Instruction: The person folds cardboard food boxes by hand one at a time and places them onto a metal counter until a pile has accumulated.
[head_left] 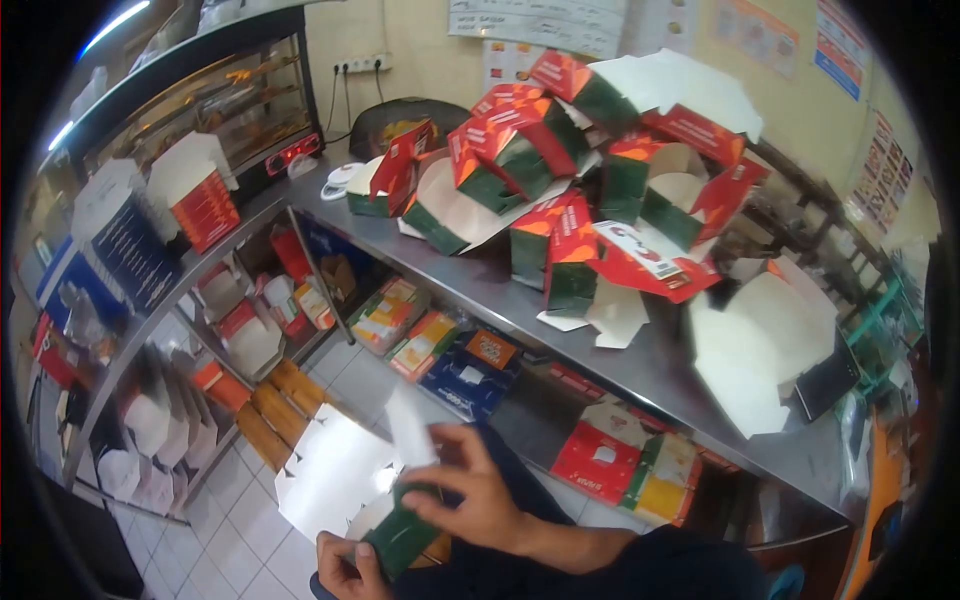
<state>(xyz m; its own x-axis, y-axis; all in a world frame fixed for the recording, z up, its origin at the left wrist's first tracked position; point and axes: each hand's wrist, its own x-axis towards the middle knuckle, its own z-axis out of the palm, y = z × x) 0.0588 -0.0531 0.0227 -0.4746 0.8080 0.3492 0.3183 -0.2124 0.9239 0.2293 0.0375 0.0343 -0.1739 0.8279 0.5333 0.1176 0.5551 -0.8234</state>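
Carton box [335,475], half folded with its white inside showing, is held low above the floor tiles [240,540]. The right hand [480,495] pinches its green side from above, and the left hand [348,568] grips the lower end with closed fingers. The frame edge cuts off the left hand, and the print on the carton is unreadable.

Left hand [345,572] low, fingers curled tight; right hand [482,500] just above, fingertips pinched

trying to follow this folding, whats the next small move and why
Probably fold the green panel up along its crease: the right hand pinches it, the left hand grips its lower end, and the box blank lies flat, unlike the folded boxes on the counter.
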